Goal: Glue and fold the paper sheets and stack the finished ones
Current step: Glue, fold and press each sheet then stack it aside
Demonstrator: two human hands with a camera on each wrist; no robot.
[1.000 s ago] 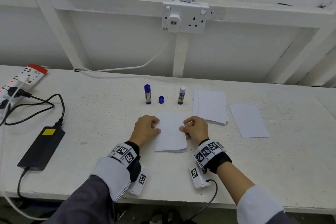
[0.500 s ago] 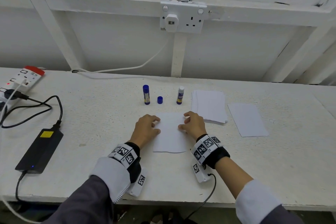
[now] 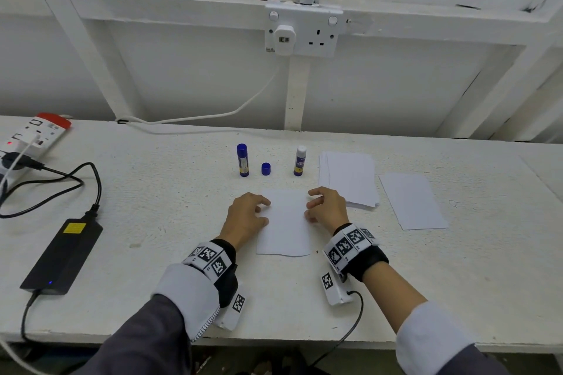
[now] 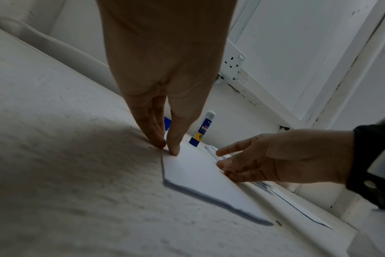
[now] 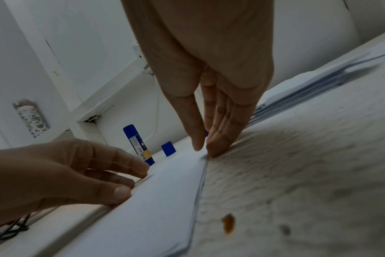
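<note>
Left hand (image 3: 248, 216) and right hand (image 3: 326, 210), fingers fairly straight, press a folded sheet (image 3: 285, 222) mid-bench (image 3: 152, 207). One finished sheet (image 3: 411, 201) lies toward the right edge; a pile (image 3: 350, 176) awaits.

Count on the bench (image 3: 152, 207): two glue sticks, one capped (image 3: 242, 160), one uncapped (image 3: 300, 160). One loose blue cap (image 3: 266, 168) between them. One folded sheet (image 3: 285, 222) in front of the person, one pile of sheets (image 3: 350, 179) (number in it cannot be told), one single sheet (image 3: 411, 201) apart at right. Two hands, left (image 3: 246, 216) and right (image 3: 327, 207). One power strip (image 3: 33, 134), one black adapter (image 3: 62, 256), one double wall socket (image 3: 304, 30).
</note>
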